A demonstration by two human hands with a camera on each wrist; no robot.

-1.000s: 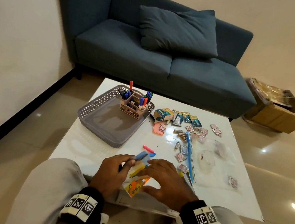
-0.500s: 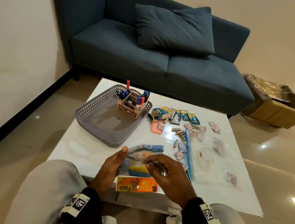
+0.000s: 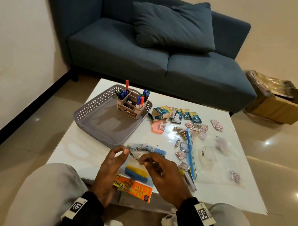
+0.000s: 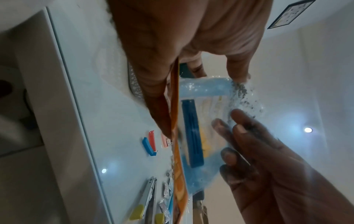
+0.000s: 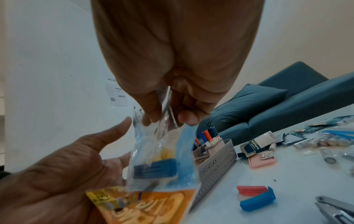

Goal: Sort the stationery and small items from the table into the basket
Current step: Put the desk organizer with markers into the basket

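A clear bag clip packet (image 3: 137,169) with an orange header card, holding blue and yellow clips, is raised over the table's near edge. My right hand (image 3: 145,160) pinches its clear top end between thumb and fingers. My left hand (image 3: 121,149) lies open against the packet (image 5: 159,159), palm behind the orange card and a fingertip touching the top corner. The grey basket (image 3: 95,113) stands at the back left of the table with a pen holder (image 3: 129,108) full of markers inside. Two loose clips (image 5: 254,195), one red and one blue, lie on the table below the packet.
Teal sachets (image 3: 181,115), foil packets, batteries (image 3: 181,132), a pink case (image 3: 158,127) and a blue-edged zip bag (image 3: 190,151) litter the table's right half. A metal tool (image 5: 335,209) lies near my right hand. Behind the table stand a sofa (image 3: 150,62) and a cardboard box (image 3: 280,106).
The packet has come up off the table and turned lengthwise, orange card toward me. My right hand has shifted from pressing on it to pinching its top; my left hand has opened behind it.
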